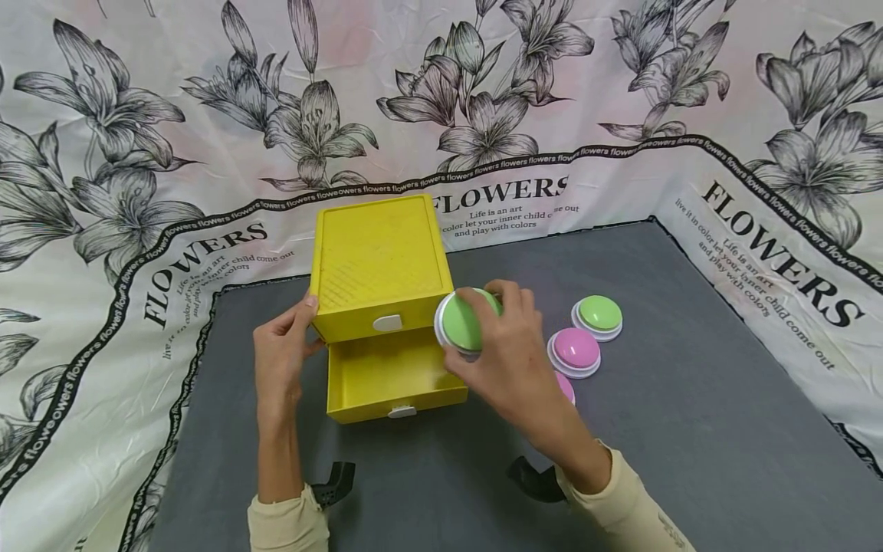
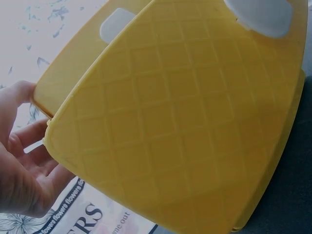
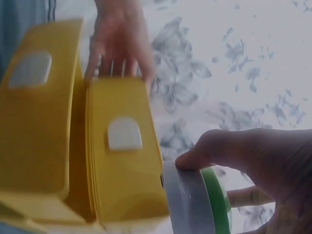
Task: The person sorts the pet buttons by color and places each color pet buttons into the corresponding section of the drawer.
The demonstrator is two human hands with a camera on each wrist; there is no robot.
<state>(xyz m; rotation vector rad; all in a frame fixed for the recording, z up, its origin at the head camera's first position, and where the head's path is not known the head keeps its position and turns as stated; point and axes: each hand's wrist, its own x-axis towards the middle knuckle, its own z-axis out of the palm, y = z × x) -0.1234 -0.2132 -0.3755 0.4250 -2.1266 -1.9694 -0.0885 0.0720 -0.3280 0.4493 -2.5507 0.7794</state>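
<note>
A yellow two-drawer box (image 1: 382, 261) stands toward the back of the table, its lower drawer (image 1: 386, 376) pulled out and its upper drawer closed. My left hand (image 1: 281, 349) holds the box by its left side, fingertips at the upper corner; the left wrist view has the drawer front (image 2: 170, 112) filling most of it. In my right hand (image 1: 507, 349) is a round push light with a green dome (image 1: 461, 322) and white base, gripped by thumb and fingers around its rim. It is held up beside the box's right front corner, above the open drawer's right side.
To the right on the grey table (image 1: 690, 429) lie another green-domed light (image 1: 599, 313) and a pink one (image 1: 576, 349). A second pink one (image 1: 566, 387) is partly hidden by my right arm. Flower-printed cloth (image 1: 483, 100) hangs behind the table.
</note>
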